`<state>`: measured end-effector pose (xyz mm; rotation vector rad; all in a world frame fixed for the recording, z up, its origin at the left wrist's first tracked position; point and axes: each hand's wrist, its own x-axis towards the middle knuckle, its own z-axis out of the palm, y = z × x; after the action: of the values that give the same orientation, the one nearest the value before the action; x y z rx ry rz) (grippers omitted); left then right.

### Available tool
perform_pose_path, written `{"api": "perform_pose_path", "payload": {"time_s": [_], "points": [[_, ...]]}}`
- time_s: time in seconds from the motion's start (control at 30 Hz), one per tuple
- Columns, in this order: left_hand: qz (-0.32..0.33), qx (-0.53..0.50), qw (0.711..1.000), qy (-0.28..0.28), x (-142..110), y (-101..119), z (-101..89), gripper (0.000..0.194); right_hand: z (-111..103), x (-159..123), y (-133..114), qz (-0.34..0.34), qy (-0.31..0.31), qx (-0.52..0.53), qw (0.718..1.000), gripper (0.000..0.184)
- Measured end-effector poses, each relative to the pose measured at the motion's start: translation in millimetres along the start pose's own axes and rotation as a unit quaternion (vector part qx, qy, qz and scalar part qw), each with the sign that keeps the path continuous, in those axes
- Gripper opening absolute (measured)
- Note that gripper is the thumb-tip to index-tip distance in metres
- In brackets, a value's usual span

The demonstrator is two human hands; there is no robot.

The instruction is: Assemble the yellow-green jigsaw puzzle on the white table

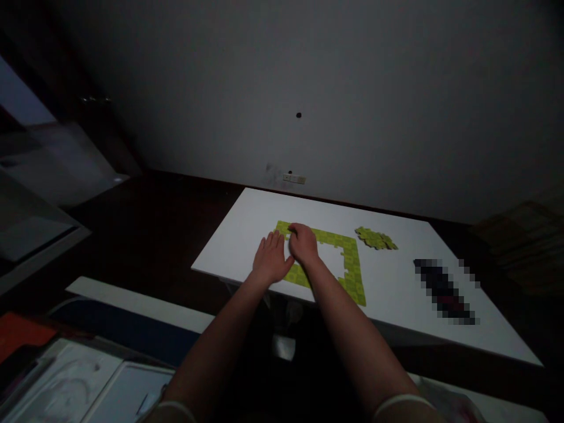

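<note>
A yellow-green jigsaw puzzle point(351, 258) lies flat on the white table, its border joined and its middle showing bare white with knobbed inner edges. My left hand point(269, 258) rests palm down over the puzzle's left side, fingers stretched out. Right beside it, my right hand point(303, 242) is bent over the upper left part of the border with its fingers curled inward. Whatever those fingers hold is hidden beneath the hand. A small heap of loose green puzzle pieces point(375, 238) sits to the right of the puzzle.
The white table point(388, 282) has a dark, pixelated object point(443, 291) at its right. A grey wall point(374, 117) with a socket strip point(294, 178) stands behind it. Boxes and a white tray point(126, 393) are at the lower left.
</note>
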<state>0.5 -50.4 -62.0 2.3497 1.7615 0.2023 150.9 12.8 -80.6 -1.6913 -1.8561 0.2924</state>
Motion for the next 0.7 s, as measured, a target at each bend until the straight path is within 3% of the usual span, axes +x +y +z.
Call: {"api": "perform_pose_path", "payload": {"time_s": [0.33, 0.7], "points": [[-0.001, -0.002, 1.0, 0.02, -2, 1, 1.5, 0.082, -17, 18, 2, -0.038, -0.168, -0.13, 0.977, 0.056], [-0.014, -0.003, 1.0, 0.007, -1, 6, 0.8, 0.084, -14, 21, 5, -0.018, -0.148, -0.101, 0.984, 0.056]]}}
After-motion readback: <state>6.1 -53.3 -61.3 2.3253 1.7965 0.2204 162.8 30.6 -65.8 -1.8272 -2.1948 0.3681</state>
